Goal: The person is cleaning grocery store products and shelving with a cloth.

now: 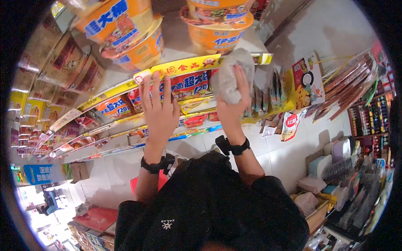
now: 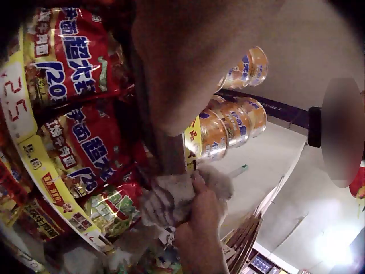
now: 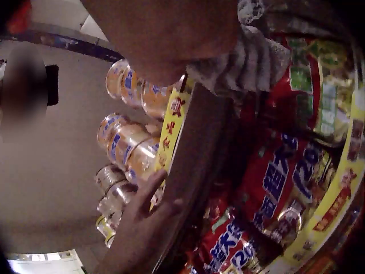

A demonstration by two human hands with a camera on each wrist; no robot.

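My right hand [image 1: 235, 98] holds a crumpled grey cloth [image 1: 229, 79] against the front edge of the upper shelf, near the right end of its yellow label strip [image 1: 184, 66]. In the left wrist view, the cloth [image 2: 171, 200] bunches around the fingers of the right hand [image 2: 202, 222] at the shelf edge. My left hand [image 1: 160, 108] lies with straight fingers against the same strip, left of the cloth, its fingertips at the strip's upper edge. Red bags of instant noodles [image 1: 190, 83] stand on the shelf just beneath. Each wrist wears a black strap with a camera.
Stacked orange noodle tubs [image 1: 134, 37] stand on the upper shelf behind the left hand, with more tubs [image 1: 220, 31] behind the cloth. Hanging packets [image 1: 274, 90] and a yellow carton [image 1: 307, 81] are at the right. Boxes of goods [image 1: 331, 167] stand low on the right.
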